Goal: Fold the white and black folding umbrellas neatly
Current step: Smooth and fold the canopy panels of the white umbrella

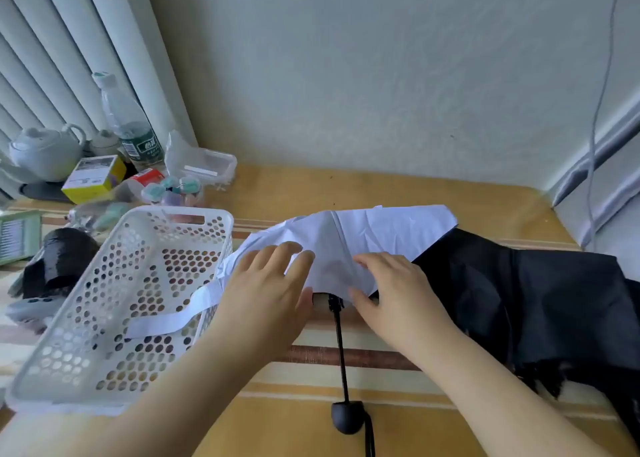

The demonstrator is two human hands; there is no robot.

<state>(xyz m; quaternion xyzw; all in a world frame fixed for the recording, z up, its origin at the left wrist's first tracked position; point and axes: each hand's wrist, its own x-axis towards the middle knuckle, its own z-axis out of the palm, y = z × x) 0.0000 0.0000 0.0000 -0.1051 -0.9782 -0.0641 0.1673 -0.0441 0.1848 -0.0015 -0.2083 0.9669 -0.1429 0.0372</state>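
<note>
Where the clutter gathers at the far left of the table (pixel 415 193), a pale teapot (pixel 45 153), a clear water bottle (pixel 130 124) and a yellow box (pixel 93 179) stand near the wall, with a black bag (pixel 59 259) lying nearer the front edge. Just right of these sits a white perforated basket (pixel 114 304), and the white strap (pixel 173 313) of the umbrella drapes over its rim and into it. Beside the basket, the left hand (pixel 273 283) lies on the white umbrella (pixel 363 238), fingers straight and spread flat on the cloth, thumb close to the end of the shaft. This umbrella lies across the middle of the table, its canopy collapsed and creased, its black shaft (pixel 341 345) running toward the viewer to a rounded black handle (pixel 348 416). On the other side of the shaft, the right hand (pixel 391 287) presses down on the white cloth with its fingers gently curved; whether it pinches a fold cannot be told. Farther right, the black umbrella (pixel 526 300) sprawls loose over the table's right end, touching the white canopy's edge.
</note>
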